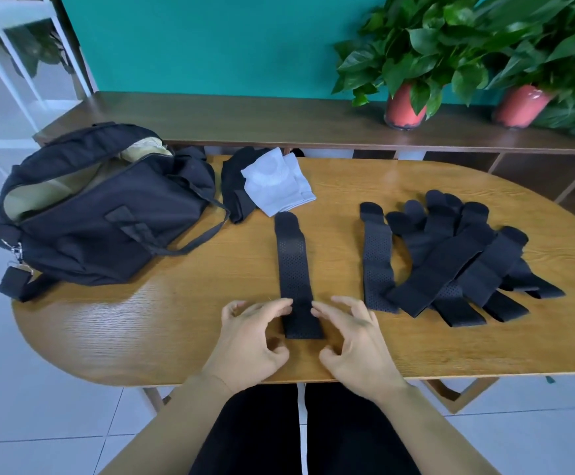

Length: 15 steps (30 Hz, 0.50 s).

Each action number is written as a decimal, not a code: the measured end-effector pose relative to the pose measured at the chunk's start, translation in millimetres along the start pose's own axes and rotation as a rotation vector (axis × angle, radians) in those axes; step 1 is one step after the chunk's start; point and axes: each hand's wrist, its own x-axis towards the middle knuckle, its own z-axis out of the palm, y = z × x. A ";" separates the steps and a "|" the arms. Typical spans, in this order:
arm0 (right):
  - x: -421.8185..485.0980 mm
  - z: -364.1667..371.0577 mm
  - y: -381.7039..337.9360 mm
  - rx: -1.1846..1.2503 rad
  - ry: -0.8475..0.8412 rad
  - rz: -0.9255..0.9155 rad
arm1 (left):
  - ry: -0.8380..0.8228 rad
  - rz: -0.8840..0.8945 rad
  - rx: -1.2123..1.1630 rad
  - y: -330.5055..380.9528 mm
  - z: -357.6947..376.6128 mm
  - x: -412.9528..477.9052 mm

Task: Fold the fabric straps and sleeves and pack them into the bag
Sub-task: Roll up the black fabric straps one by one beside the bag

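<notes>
From my feed I see an oval wooden tabletop (pixel 176 320) in front of a teal wall (pixel 210 39), with a low wooden shelf (pixel 245 118) running between them. At the far left of the tabletop sits the black bag (pixel 107 214), its top unzipped and the tan lining showing. Just right of it, at the far edge, a folded black sleeve (pixel 233 186) lies with a white sleeve (pixel 275 186) resting partly on top. Near me, my left hand (pixel 248 341) hovers low, its grip apart: curved fingers touch the left edge of the black strap (pixel 292 265), thumb clear of it. That perforated strap lies flat and unfolded, running from near to far in the middle of the tabletop. My right hand (pixel 358 341) mirrors the other, grip apart, fingertips at the strap's right edge and nothing pinched. Further right, apart from this strap, a pile of straps (pixel 450 265) fans out, overlapping. Two potted plants (pixel 416 46) stand on the shelf at far right.
</notes>
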 end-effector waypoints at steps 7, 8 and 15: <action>24.0 16.9 -2.7 0.061 0.224 0.197 | 0.231 -0.168 0.009 3.5 11.3 21.9; 27.9 19.1 -3.9 0.063 0.240 0.227 | 0.261 -0.190 0.020 6.0 12.7 24.7; 43.2 33.2 -11.9 -0.058 0.311 0.326 | 0.312 -0.265 0.001 -0.8 24.0 35.5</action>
